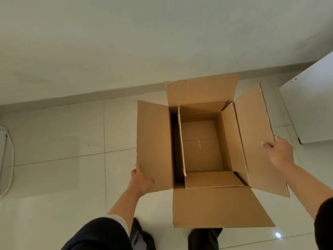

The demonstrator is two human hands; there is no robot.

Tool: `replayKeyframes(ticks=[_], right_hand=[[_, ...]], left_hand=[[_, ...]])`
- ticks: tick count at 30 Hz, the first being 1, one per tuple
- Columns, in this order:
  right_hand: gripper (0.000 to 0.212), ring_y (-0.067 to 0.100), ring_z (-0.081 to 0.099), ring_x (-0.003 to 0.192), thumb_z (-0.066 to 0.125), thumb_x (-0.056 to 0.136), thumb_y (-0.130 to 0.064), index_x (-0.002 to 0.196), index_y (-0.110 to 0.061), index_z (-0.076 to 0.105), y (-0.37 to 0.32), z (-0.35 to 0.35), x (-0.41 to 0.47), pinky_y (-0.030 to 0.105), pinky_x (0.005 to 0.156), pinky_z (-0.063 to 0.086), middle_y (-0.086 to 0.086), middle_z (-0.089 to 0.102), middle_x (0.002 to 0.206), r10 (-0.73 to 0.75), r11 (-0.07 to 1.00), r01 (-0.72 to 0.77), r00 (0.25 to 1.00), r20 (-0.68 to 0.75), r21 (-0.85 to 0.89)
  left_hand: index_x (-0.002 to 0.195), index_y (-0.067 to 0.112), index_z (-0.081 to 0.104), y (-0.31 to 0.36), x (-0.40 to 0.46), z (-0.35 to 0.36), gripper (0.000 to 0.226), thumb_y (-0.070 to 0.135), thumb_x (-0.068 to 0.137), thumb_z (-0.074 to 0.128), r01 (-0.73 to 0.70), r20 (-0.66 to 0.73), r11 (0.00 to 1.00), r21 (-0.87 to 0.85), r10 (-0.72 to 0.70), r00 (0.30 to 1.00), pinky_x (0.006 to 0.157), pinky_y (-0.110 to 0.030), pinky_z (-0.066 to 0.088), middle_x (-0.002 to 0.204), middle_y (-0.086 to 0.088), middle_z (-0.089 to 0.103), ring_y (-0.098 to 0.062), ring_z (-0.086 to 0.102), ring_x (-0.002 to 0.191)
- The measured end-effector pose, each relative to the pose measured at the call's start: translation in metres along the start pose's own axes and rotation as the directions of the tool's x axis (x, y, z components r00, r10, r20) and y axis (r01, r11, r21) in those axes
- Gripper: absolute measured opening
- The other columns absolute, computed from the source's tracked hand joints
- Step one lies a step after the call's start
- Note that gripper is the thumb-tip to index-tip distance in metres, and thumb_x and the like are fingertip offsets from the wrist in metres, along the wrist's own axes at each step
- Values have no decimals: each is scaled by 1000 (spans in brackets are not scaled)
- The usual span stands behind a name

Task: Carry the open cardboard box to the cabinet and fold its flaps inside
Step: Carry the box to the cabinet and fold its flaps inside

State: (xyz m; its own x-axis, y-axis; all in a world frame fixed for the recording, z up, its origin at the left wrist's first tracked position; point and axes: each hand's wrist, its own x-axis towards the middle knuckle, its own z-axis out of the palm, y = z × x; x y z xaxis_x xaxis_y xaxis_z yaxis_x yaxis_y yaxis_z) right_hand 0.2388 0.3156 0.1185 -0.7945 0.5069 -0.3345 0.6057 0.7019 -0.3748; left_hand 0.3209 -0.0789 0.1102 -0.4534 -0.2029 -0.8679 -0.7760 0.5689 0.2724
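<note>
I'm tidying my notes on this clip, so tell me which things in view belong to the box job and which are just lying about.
Part of the job:
- cardboard box, open, flaps spread outward
- left hand gripping the left flap
- right hand gripping the right flap
- white cabinet, at the right edge

Just lying about:
- white cable at the left edge
- tiled floor
- wall

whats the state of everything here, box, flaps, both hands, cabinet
cardboard box: open, empty, upright
left flap: spread outward, held at its near edge
right flap: spread outward, held at its outer edge
near flap: folded out toward the person
far flap: standing up
left hand: gripping left flap
right hand: gripping right flap
white cabinet: partly in view, right of box
</note>
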Motion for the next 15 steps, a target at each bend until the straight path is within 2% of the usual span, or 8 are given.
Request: replayKeyframes(ticks=[4,8,12,15], right_hand=[[14,26,48,71,50,93,-10,82,-3,52,32,-29,32,30,62,35,14,53,77,-44,999,44,999,-7,-25],[31,25,39,53,46,93,-6,63,-6,39,60,-46,62,26,45,24,9,43,59,-102,991,101,995,1,-88],[23,25,42,55,46,93,-6,73,4,46,81,-49,76,26,46,28,11,45,60,-101,992,102,995,21,-78],[14,30,52,64,47,93,-6,87,6,53,87,-49,76,28,51,34,20,57,74,-86,994,89,995,51,-61]], left_hand=[[151,13,0,40,-15,52,86,15,86,57,17,14,999,-27,-16,1000,100,-47,49,141,-15,29,-37,46,123],[151,12,-1,71,-24,93,88,16,86,57,34,-50,999,-38,-36,998,101,-49,48,143,-16,29,-37,45,124],[150,7,4,94,-30,118,81,16,88,54,76,-188,997,6,-73,979,103,-49,45,144,-18,32,-39,43,127],[139,4,27,107,-38,125,58,10,87,53,103,-341,995,6,-94,935,92,-46,48,135,-20,43,-38,49,119]])
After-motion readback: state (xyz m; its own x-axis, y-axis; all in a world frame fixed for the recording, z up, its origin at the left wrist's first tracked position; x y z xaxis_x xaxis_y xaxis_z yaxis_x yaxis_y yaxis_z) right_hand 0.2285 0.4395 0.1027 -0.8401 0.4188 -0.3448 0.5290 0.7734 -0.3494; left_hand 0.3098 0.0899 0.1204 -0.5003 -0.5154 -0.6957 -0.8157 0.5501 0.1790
